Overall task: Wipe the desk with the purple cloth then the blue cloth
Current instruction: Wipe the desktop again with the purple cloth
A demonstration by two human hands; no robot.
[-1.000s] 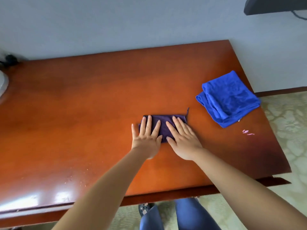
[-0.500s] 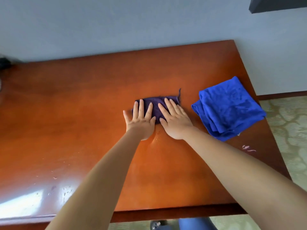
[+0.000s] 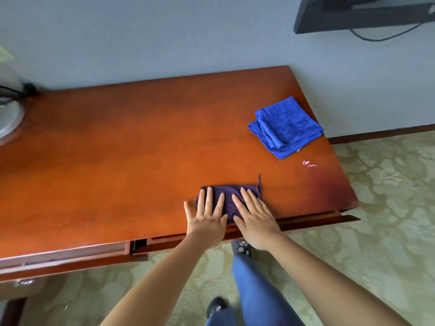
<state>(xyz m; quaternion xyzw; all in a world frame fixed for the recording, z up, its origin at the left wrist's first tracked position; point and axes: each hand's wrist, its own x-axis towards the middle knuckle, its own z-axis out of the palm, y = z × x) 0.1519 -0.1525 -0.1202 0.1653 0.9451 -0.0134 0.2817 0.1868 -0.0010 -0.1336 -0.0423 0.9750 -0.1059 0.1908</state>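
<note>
A small dark purple cloth (image 3: 229, 192) lies folded flat on the reddish wooden desk (image 3: 117, 161), close to its front edge. My left hand (image 3: 207, 217) presses on the cloth's left half with fingers spread. My right hand (image 3: 255, 215) lies flat on its right half, heel of the palm at the desk's edge. A loose thread sticks up from the cloth's far right corner. The bright blue cloth (image 3: 287, 127) sits folded and untouched near the desk's far right corner, well apart from both hands.
Small pink marks (image 3: 308, 164) show on the desk between the two cloths. A white round object (image 3: 9, 116) sits at the far left. A dark screen (image 3: 362, 12) hangs on the wall above right. Drawer fronts (image 3: 310, 220) jut out below the front edge.
Both hands slid the purple cloth away toward the desk's middle, then drew it back toward me; it now lies near the front edge. The blue cloth has stayed put.
</note>
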